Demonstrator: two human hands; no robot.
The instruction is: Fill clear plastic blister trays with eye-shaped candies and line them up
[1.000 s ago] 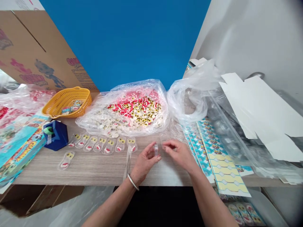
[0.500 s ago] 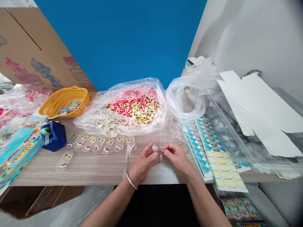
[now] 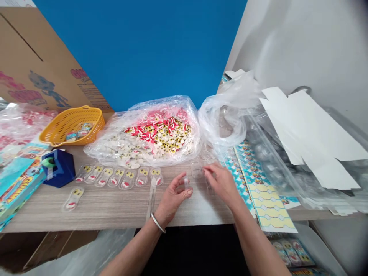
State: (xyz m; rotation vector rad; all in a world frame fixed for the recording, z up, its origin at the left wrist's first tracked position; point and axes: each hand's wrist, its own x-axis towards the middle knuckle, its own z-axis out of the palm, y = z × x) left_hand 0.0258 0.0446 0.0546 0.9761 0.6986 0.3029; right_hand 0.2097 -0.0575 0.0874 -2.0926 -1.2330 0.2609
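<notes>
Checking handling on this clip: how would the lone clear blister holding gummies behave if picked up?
The lone clear plastic blister on the wood-grain table probably feels light and flexible, as its wall looks thin. Its flat oblong shape seems unlikely to roll. The gummies might slide if it tilts, as no lid shows.

Clock taken from counter centre, 12 = far edge.

1. Wood-grain laminate counter, carries everything below.
2. 12: clear plastic bag heaped with gummy candies, red, white and yellow.
3. 10: yellow plastic basket, a few packs inside.
4. 9: blue hexagonal tape dispenser, beside a printed "Gummy" box at the left end.
5. 10–11: row of clear blister packs with gummy eyes, one more lying nearer the front edge.
6. 3: printed blue-and-yellow card sheets, overlapped, with a loose clear bag behind them.
</notes>
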